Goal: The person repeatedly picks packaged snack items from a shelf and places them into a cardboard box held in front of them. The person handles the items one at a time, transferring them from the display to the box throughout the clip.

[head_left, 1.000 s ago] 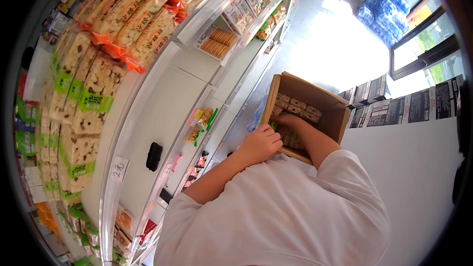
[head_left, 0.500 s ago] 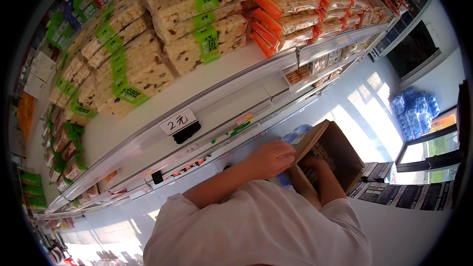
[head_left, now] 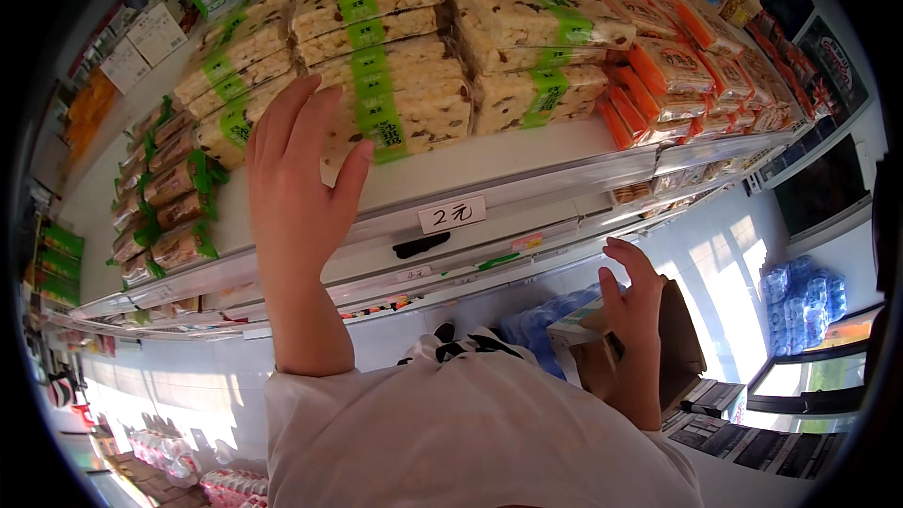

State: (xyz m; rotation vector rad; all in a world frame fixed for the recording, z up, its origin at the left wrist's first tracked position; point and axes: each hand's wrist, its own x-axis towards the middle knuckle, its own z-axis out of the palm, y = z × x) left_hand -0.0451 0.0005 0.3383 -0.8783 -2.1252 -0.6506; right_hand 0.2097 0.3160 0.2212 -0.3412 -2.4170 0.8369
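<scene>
My left hand (head_left: 299, 174) is stretched over the shelf, its fingers extended toward clear-wrapped puffed-rice-like blocks with green bands (head_left: 376, 99). Its fingertips overlap the front of that stack; whether they touch it I cannot tell. On the right, my right hand (head_left: 636, 306) is raised with thumb and fingers apart and nothing in it. Behind and below it stands an open brown cardboard box (head_left: 681, 343), its inside largely hidden by my arm. More banded blocks (head_left: 541, 19) lie stacked to the right of the left hand.
Small green-ended snack packs (head_left: 174, 198) sit at the shelf's left, orange-wrapped packs (head_left: 668, 85) at its right. A white price card (head_left: 451, 214) hangs on the shelf edge. Blue-wrapped bottles (head_left: 541, 325) stand on the floor beside the box, and more blue bottles (head_left: 801, 306) by the door.
My left hand has left the box's edge and risen to the stacked blocks on the shelf. My right hand has come out of the box, empty. The view has swung left.
</scene>
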